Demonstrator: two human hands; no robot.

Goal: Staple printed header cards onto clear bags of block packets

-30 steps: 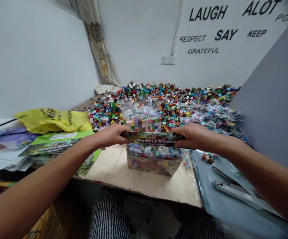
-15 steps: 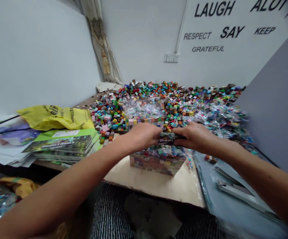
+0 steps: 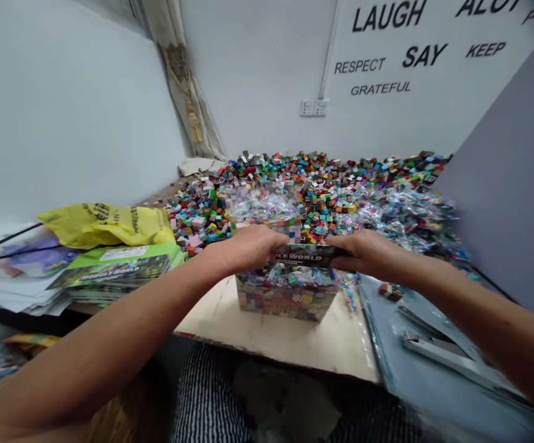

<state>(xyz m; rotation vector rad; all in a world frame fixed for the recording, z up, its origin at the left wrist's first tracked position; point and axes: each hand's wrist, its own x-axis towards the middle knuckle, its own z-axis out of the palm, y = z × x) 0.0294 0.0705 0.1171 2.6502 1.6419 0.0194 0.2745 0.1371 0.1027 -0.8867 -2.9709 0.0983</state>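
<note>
My left hand (image 3: 258, 243) and my right hand (image 3: 362, 249) grip the two ends of a dark booklet (image 3: 307, 256) with pale "WORLD" lettering. They hold it level across the top of an open box (image 3: 285, 303), whose walls carry a colourful block pattern. Clear plastic packets (image 3: 304, 275) with small coloured pieces fill the box near its top. Whether the booklet touches the packets I cannot tell. Behind it stands another patterned box (image 3: 294, 226), partly hidden by my left hand, with clear packets (image 3: 267, 203) heaped on top.
Loose coloured blocks (image 3: 248, 165) and bagged ones (image 3: 400, 215) pile up along the wall. A pale board (image 3: 267, 344) lies under the front box. To the left are stacked booklets (image 3: 114, 267) and a yellow bag (image 3: 110, 224); to the right, a stapler (image 3: 456, 357).
The hands have spread slightly apart along the booklet, so more of its lettering shows. The whole view has shifted a little; the front box stays on the board.
</note>
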